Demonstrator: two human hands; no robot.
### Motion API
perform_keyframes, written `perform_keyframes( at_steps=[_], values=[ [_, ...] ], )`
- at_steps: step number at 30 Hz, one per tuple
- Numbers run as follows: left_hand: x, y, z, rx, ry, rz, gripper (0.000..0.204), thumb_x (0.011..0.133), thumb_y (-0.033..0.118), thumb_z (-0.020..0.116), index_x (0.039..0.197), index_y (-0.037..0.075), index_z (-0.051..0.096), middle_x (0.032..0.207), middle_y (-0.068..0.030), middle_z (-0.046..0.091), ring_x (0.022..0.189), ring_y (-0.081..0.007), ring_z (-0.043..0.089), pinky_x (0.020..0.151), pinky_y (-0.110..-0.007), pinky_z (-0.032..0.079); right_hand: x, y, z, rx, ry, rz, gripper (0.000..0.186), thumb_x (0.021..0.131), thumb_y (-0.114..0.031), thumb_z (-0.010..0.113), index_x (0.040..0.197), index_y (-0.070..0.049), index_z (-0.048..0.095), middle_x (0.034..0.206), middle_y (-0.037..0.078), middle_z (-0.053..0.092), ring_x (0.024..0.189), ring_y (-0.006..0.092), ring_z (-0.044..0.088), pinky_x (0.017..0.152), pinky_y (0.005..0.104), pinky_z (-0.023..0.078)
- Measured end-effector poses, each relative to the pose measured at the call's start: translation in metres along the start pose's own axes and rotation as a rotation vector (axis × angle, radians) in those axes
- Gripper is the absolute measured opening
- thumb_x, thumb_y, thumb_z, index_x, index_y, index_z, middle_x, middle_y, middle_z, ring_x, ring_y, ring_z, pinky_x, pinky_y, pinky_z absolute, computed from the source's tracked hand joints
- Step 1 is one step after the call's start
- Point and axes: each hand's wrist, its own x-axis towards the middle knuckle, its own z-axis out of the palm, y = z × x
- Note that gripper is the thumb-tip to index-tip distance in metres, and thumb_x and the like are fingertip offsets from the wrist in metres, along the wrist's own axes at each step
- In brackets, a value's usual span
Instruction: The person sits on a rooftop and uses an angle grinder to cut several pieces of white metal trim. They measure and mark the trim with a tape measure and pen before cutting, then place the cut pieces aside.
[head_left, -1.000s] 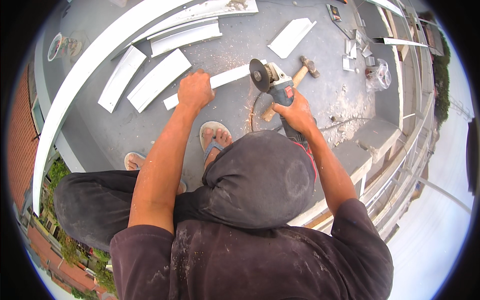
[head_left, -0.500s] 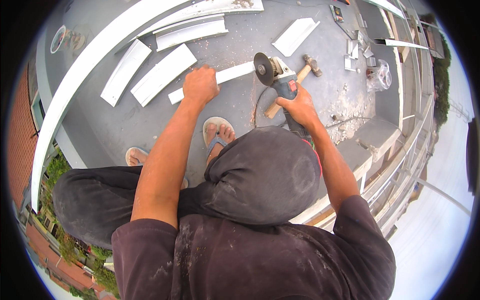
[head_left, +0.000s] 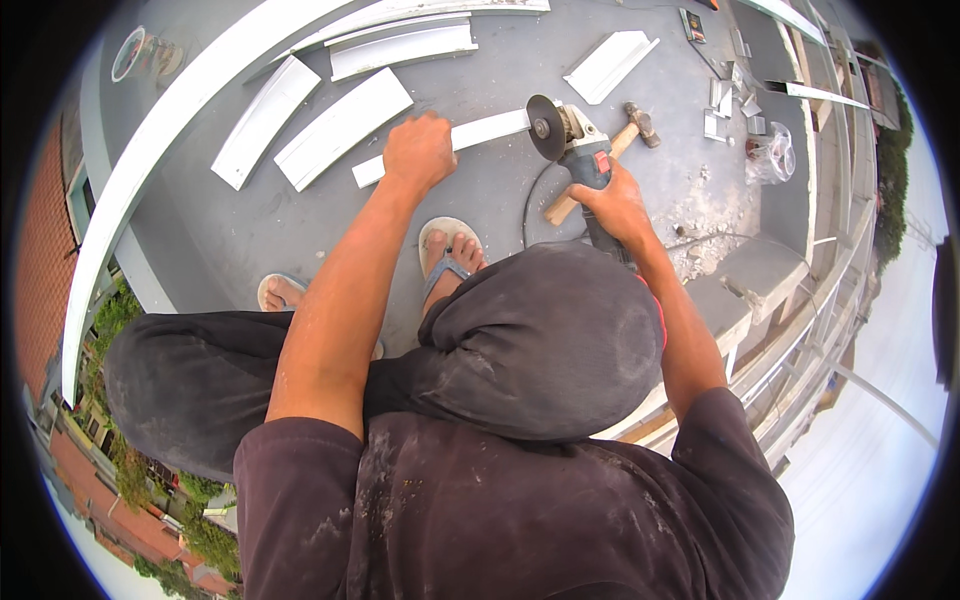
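My left hand [head_left: 420, 152] is closed on a narrow white metal strip [head_left: 488, 130], which lies angled over the grey floor. My right hand [head_left: 610, 205] grips a dark angle grinder [head_left: 586, 160] with a red patch and a pale metal head. Its dark cutting disc [head_left: 545, 128] stands on edge at the strip's right end; whether they touch I cannot tell. A wooden-handled hammer [head_left: 642, 126] lies just behind and right of the grinder, its handle partly hidden by the tool.
Several white channel pieces [head_left: 343, 130] lie across the top, inside a long curved white strip [head_left: 145, 150]. A cup [head_left: 135, 55] is upper left. Small metal pieces [head_left: 720, 100], a plastic bag [head_left: 770, 152] and rubble [head_left: 700, 235] lie rightward, beside a ledge [head_left: 765, 275]. Rooftops show beyond both edges.
The sparks seen by the disc a second ago no longer show. Both hands, the grinder, the strip and the surroundings sit slightly higher and further right in the picture.
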Motion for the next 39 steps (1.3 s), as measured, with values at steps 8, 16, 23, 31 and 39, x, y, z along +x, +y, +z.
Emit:
perform_keyframes(
  at_steps=[8,16,23,31,39],
  values=[
    [-0.001,0.002,-0.004,0.011,-0.034,-0.008,0.019,0.084,0.013,0.082,0.100,0.004,0.084,0.114,-0.0175,0.078,0.105,-0.0400,0.077,0.091,-0.048,0.066,0.005,-0.015,-0.006,0.031,-0.028,-0.006,0.063,0.080,-0.034,0.083,0.129,0.003,0.070,0.116,0.022,0.078,0.108,0.0338,0.077,0.096,0.0440,0.058],
    [0.000,0.005,-0.007,0.012,-0.050,-0.010,0.021,0.085,0.012,0.080,0.103,0.002,0.085,0.117,-0.0191,0.079,0.108,-0.0407,0.078,0.093,-0.048,0.066,0.007,-0.016,-0.007,0.000,-0.026,0.003,0.064,0.079,-0.033,0.083,0.130,0.004,0.070,0.116,0.023,0.078,0.109,0.0342,0.077,0.097,0.0440,0.058],
    [-0.002,0.006,-0.011,0.021,-0.071,-0.030,0.020,0.086,0.011,0.080,0.103,0.002,0.085,0.119,-0.0195,0.079,0.109,-0.0407,0.077,0.094,-0.048,0.065,0.008,-0.012,-0.005,-0.026,-0.007,-0.027,0.067,0.079,-0.034,0.083,0.131,0.006,0.070,0.117,0.024,0.078,0.110,0.0355,0.077,0.098,0.0449,0.058],
    [0.000,0.000,-0.005,0.019,-0.023,-0.005,0.028,0.084,0.024,0.088,0.100,0.002,0.081,0.112,-0.0199,0.079,0.104,-0.0428,0.077,0.089,-0.051,0.064,-0.002,0.000,-0.001,0.151,-0.043,0.056,0.063,0.081,-0.035,0.085,0.128,0.005,0.070,0.113,0.019,0.077,0.100,0.0305,0.076,0.089,0.0427,0.059],
    [0.019,-0.037,-0.028,-0.600,-0.238,-0.181,0.086,0.080,0.066,0.089,0.130,-0.004,0.079,0.122,-0.0286,0.080,0.114,-0.0390,0.079,0.103,-0.047,0.060,-0.058,-0.001,-0.044,0.850,0.059,0.196,0.068,0.107,-0.070,0.058,0.122,-0.004,0.068,0.093,0.011,0.072,0.072,0.0207,0.073,0.067,0.0355,0.061]
  ],
)
